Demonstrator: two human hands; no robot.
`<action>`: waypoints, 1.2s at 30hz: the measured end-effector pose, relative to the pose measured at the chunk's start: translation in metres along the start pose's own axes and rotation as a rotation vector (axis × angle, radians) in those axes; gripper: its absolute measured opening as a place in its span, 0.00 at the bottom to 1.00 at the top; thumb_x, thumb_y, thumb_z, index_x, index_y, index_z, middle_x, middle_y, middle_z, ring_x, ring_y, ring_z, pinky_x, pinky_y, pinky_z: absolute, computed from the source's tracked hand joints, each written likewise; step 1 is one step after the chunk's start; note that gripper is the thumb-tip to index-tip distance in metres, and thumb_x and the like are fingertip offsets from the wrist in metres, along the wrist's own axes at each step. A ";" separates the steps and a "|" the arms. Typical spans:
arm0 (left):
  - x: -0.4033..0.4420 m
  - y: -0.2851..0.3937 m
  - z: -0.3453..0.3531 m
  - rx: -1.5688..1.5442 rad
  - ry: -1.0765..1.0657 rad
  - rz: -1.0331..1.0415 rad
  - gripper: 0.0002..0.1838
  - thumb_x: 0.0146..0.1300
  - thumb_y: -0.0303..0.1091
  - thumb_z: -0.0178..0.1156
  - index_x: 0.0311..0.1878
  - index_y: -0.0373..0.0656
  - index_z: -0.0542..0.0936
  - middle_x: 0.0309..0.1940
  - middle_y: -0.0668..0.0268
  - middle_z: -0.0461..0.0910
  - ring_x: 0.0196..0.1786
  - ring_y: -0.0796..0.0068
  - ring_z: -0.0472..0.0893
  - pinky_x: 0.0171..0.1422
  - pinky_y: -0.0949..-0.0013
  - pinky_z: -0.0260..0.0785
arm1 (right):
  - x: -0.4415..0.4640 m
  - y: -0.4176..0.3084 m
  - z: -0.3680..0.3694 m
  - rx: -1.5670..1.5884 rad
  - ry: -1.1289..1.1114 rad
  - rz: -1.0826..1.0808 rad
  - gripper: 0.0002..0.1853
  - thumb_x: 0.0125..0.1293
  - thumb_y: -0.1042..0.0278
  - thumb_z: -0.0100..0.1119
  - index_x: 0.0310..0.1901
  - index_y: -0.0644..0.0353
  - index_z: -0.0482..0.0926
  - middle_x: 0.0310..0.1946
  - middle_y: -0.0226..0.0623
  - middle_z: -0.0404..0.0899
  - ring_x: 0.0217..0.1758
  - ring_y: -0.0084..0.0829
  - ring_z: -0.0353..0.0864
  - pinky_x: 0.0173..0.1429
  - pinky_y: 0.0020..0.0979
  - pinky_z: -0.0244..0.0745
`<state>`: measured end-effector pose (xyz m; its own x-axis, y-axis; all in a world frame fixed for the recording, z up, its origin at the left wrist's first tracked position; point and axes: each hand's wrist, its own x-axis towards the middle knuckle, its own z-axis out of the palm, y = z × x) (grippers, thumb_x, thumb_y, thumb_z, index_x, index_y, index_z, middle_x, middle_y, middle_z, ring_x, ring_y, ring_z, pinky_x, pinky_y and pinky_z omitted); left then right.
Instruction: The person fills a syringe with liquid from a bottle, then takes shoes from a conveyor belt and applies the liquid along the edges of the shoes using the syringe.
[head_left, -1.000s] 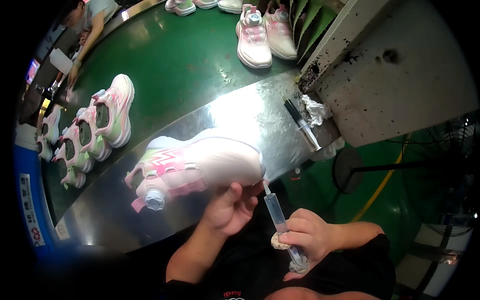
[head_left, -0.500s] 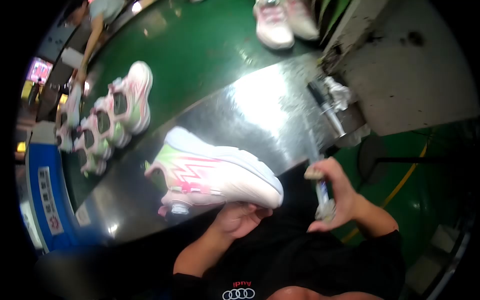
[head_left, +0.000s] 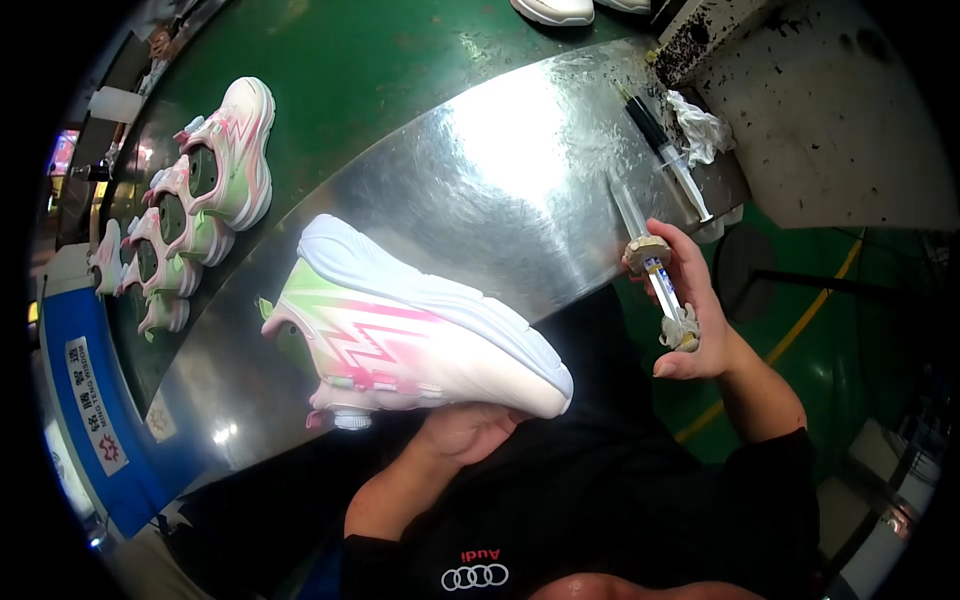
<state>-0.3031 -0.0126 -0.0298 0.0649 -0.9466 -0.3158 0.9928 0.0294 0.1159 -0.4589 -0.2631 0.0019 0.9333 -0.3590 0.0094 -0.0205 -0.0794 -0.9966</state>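
A white, pink and green sneaker (head_left: pixel 430 345) lies tilted on its side over the steel table's front edge, its white sole facing up and away. My left hand (head_left: pixel 468 432) is under its toe end, fingers wrapped against the upper and partly hidden by it. To the right, my right hand (head_left: pixel 690 300) grips a clear syringe (head_left: pixel 660 282) with wrapped, lumpy material at its flange and plunger end. The syringe tip points away, over the metal surface (head_left: pixel 420 190). Syringe and shoe are apart.
Several similar sneakers (head_left: pixel 235 150) stand in a row on the green belt (head_left: pixel 350 70) at the left. A dark syringe (head_left: pixel 665 150) and crumpled white tissue (head_left: pixel 702 128) lie at the right, beside a stained panel (head_left: pixel 820 140). More shoes (head_left: pixel 555 10) show at the top edge.
The sneaker has rolled so more of its sole shows. My right hand has moved away from its toe, up and right, with the syringe. The view has shifted too.
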 end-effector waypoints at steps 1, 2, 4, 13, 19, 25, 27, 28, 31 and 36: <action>-0.001 0.000 0.000 -0.030 0.011 -0.011 0.31 0.58 0.21 0.63 0.65 0.43 0.65 0.60 0.60 0.72 0.67 0.63 0.70 0.74 0.53 0.60 | 0.000 0.001 0.001 -0.015 -0.006 -0.019 0.66 0.41 0.42 0.78 0.73 0.66 0.43 0.60 0.40 0.64 0.63 0.31 0.65 0.67 0.33 0.58; -0.001 0.000 0.000 -0.028 0.014 -0.010 0.31 0.58 0.21 0.63 0.65 0.42 0.65 0.60 0.60 0.72 0.67 0.63 0.70 0.74 0.53 0.61 | 0.001 0.001 0.001 -0.029 -0.037 -0.041 0.65 0.41 0.44 0.78 0.73 0.65 0.43 0.62 0.41 0.61 0.65 0.32 0.63 0.68 0.33 0.55; -0.002 0.000 -0.002 -0.028 0.019 -0.016 0.32 0.58 0.21 0.63 0.66 0.42 0.63 0.60 0.60 0.72 0.67 0.63 0.70 0.74 0.53 0.61 | 0.001 0.000 -0.001 -0.058 -0.092 -0.079 0.64 0.42 0.49 0.79 0.73 0.64 0.44 0.65 0.41 0.55 0.68 0.34 0.58 0.71 0.33 0.51; -0.011 0.000 -0.004 0.157 0.069 0.020 0.32 0.60 0.21 0.60 0.68 0.43 0.63 0.61 0.56 0.72 0.65 0.57 0.71 0.70 0.54 0.65 | 0.005 -0.001 0.003 -0.255 -0.003 -0.035 0.63 0.42 0.44 0.77 0.71 0.68 0.48 0.65 0.47 0.57 0.66 0.38 0.62 0.68 0.35 0.58; -0.093 0.016 0.018 0.262 0.429 0.254 0.46 0.52 0.33 0.63 0.73 0.38 0.51 0.66 0.51 0.64 0.68 0.49 0.67 0.72 0.42 0.57 | 0.050 0.000 0.004 -0.597 0.005 -0.385 0.56 0.43 0.48 0.76 0.68 0.69 0.55 0.55 0.50 0.66 0.55 0.46 0.69 0.61 0.39 0.65; -0.064 0.070 0.043 0.725 0.372 0.492 0.45 0.51 0.38 0.67 0.68 0.29 0.57 0.61 0.49 0.70 0.62 0.55 0.74 0.70 0.54 0.64 | 0.081 0.000 0.012 -0.677 0.108 -0.532 0.51 0.41 0.49 0.76 0.65 0.65 0.61 0.45 0.45 0.70 0.45 0.45 0.71 0.53 0.40 0.68; -0.024 0.093 0.053 0.801 0.296 0.488 0.43 0.54 0.40 0.66 0.67 0.29 0.58 0.60 0.49 0.71 0.62 0.56 0.74 0.69 0.55 0.66 | 0.077 0.003 0.012 -0.678 0.136 -0.535 0.52 0.40 0.49 0.76 0.65 0.65 0.61 0.45 0.45 0.70 0.44 0.44 0.71 0.52 0.40 0.68; 0.009 0.109 0.059 0.810 0.234 0.476 0.40 0.57 0.41 0.64 0.67 0.29 0.59 0.59 0.50 0.72 0.61 0.57 0.75 0.68 0.55 0.67 | 0.077 0.002 0.011 -0.696 0.128 -0.538 0.52 0.40 0.49 0.76 0.65 0.65 0.61 0.44 0.45 0.70 0.43 0.44 0.71 0.51 0.40 0.68; 0.123 0.150 0.081 0.670 0.127 0.465 0.24 0.75 0.40 0.45 0.63 0.28 0.65 0.58 0.49 0.73 0.57 0.58 0.77 0.62 0.58 0.72 | 0.075 -0.001 0.015 -0.742 0.147 -0.502 0.52 0.40 0.49 0.77 0.64 0.66 0.62 0.44 0.45 0.70 0.43 0.43 0.71 0.50 0.39 0.69; 0.094 0.161 0.148 1.247 0.161 0.642 0.15 0.69 0.32 0.55 0.55 0.33 0.73 0.42 0.54 0.81 0.39 0.65 0.84 0.44 0.68 0.78 | 0.076 0.002 0.013 -0.717 0.187 -0.500 0.51 0.40 0.49 0.77 0.64 0.65 0.62 0.48 0.47 0.70 0.47 0.44 0.71 0.54 0.39 0.68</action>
<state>-0.1525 -0.1444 0.0985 0.5603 -0.8281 0.0165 0.0529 0.0557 0.9970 -0.3829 -0.2782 -0.0003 0.8208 -0.2669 0.5050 0.0958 -0.8073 -0.5823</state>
